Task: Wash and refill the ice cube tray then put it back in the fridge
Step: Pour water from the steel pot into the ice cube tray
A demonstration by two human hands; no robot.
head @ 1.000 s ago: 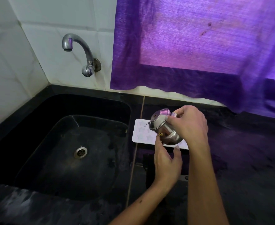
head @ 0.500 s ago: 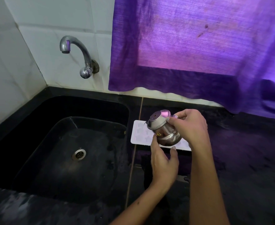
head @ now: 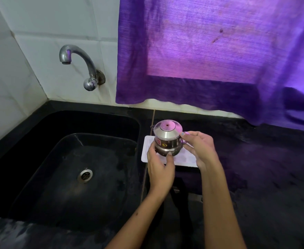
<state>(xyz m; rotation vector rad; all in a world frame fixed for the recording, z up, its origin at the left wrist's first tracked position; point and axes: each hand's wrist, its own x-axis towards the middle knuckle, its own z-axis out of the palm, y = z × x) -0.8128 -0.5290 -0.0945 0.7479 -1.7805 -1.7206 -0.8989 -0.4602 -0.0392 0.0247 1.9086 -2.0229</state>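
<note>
Both bare forearms reach forward, converging in front of the person. The left hand [head: 159,165] is palm-up with fingers and thumb curled upward, cupping the base of a small steel pot [head: 167,141]. The right hand [head: 199,148], just to the right, pinches the pot's side at the fingertips, wrist bent inward.

The black counter [head: 255,177] holds a sunken sink [head: 72,177]. A white tray [head: 145,155] lies flat on it, just beside the sink.
</note>
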